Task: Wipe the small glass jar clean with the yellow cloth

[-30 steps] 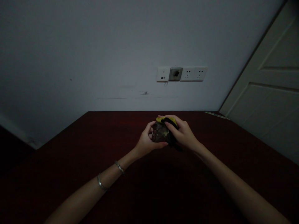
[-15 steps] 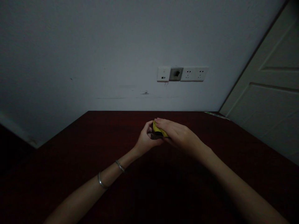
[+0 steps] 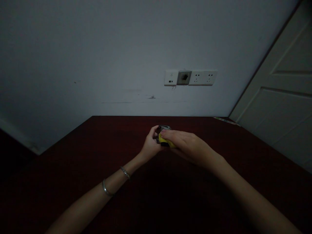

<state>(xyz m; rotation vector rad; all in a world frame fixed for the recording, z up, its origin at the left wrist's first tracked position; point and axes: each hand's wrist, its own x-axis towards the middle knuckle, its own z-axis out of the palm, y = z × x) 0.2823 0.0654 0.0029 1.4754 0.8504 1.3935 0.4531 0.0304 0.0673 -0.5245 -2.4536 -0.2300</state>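
Both hands meet over the far middle of a dark red table [image 3: 97,169]. My left hand [image 3: 150,146] curls around a small dark, glassy object [image 3: 162,128] whose top edge shows above the fingers. My right hand [image 3: 185,144] lies over it from the right, fingers closed and pressing a yellow cloth [image 3: 162,139] against the object. Most of the object is hidden by the two hands, and the dim light keeps me from naming it. Two metal bangles [image 3: 107,191] ring my left wrist.
A pale wall rises behind the table with a row of white sockets and a switch [image 3: 190,77]. A white panelled door [image 3: 282,97] stands at the right. A thin light strip [image 3: 225,120] lies at the table's far right edge.
My right hand has turned over from a raised grip to lie flat across the object, sliding the yellow cloth down and to the left. The dark object now peeks out above the fingers.
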